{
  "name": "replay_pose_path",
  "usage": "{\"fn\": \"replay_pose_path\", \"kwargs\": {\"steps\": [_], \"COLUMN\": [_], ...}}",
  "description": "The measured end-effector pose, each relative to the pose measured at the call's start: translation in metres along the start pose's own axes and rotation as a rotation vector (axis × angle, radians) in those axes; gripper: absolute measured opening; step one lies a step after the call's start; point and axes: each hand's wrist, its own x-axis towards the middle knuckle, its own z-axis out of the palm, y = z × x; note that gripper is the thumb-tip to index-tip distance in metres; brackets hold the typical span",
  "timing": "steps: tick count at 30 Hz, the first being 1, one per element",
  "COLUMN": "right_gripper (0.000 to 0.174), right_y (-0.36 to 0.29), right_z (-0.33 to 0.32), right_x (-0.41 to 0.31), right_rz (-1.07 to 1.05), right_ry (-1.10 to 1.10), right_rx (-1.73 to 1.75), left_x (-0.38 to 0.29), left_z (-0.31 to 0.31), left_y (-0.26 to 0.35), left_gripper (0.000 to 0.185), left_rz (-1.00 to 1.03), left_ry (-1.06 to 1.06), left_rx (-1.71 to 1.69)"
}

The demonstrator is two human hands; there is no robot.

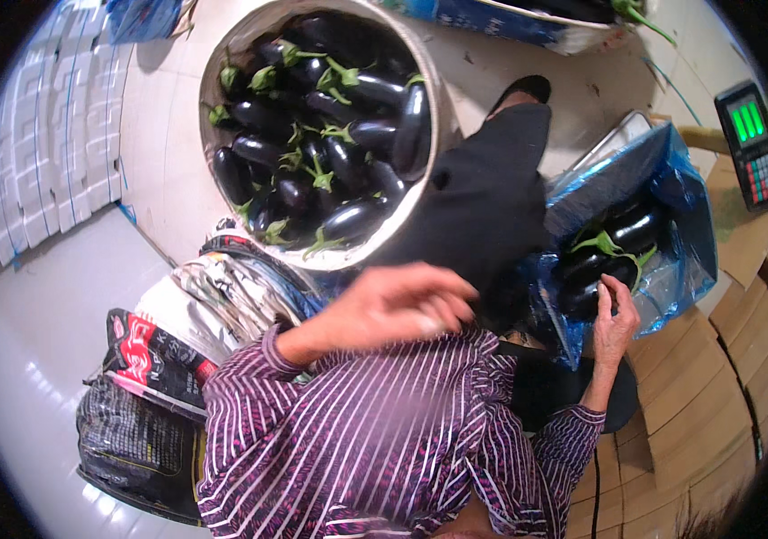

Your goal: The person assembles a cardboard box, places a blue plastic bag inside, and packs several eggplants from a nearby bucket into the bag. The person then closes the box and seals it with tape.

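My left hand (394, 306) is blurred in front of my striped shirt, its fingers loosely bent and nothing visible in them. To the right, the fingertips of my right hand (614, 316) touch a dark purple eggplant (583, 296); whether they grip it is unclear. It lies with other glossy eggplants (636, 229), green stems showing, in a box lined with blue plastic film (684, 269). Ahead of me, a large round tub (432, 87) with a pale rim holds many eggplants (347, 162) with green caps.
A scale display (751, 145) with green digits stands beyond the lined box. Flattened cardboard (687, 397) lies at right. Printed sacks (148, 418) and folded bags (215, 296) sit at left. White foam boxes (54, 128) are stacked far left; another eggplant container (512, 27) is at the top.
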Motion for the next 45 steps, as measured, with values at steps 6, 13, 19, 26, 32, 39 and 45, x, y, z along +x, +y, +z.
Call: {"fn": "replay_pose_path", "kwargs": {"steps": [6, 13, 19, 26, 32, 39, 45], "right_gripper": [0.018, 0.018, 0.019, 0.021, 0.018, 0.025, 0.046], "right_y": [-0.011, -0.023, -0.015, 0.007, 0.027, 0.045, 0.061], "right_z": [0.004, 0.008, 0.009, -0.009, -0.004, 0.008, 0.006], "right_x": [0.002, -0.003, -0.012, -0.019, -0.037, -0.027, -0.037], "right_rz": [0.146, 0.109, 0.027, 0.072, 0.154, -0.004, 0.076], "right_ry": [-0.02, -0.036, -0.019, 0.034, 0.09, 0.248, 0.265], "right_rx": [0.036, 0.003, -0.047, -0.07, 0.004, -0.068, -0.08], "left_x": [-0.077, -0.15, -0.056, -0.043, -0.028, 0.017, 0.132], "left_z": [-0.138, -0.3, -0.334, -0.398, -0.362, -0.247, -0.013], "left_y": [-0.059, -0.068, -0.065, -0.117, -0.042, 0.107, 0.148], "left_gripper": [0.033, 0.04, 0.071, 0.065, 0.062, 0.064, 0.06], "left_rz": [-0.039, 0.168, 0.064, -0.055, -0.018, 0.545, 0.624], "left_ry": [1.064, 1.235, 0.733, 0.402, 0.796, 0.903, 0.308], "left_rx": [0.172, 0.943, 2.053, 2.294, 1.897, 0.867, 0.934]}}
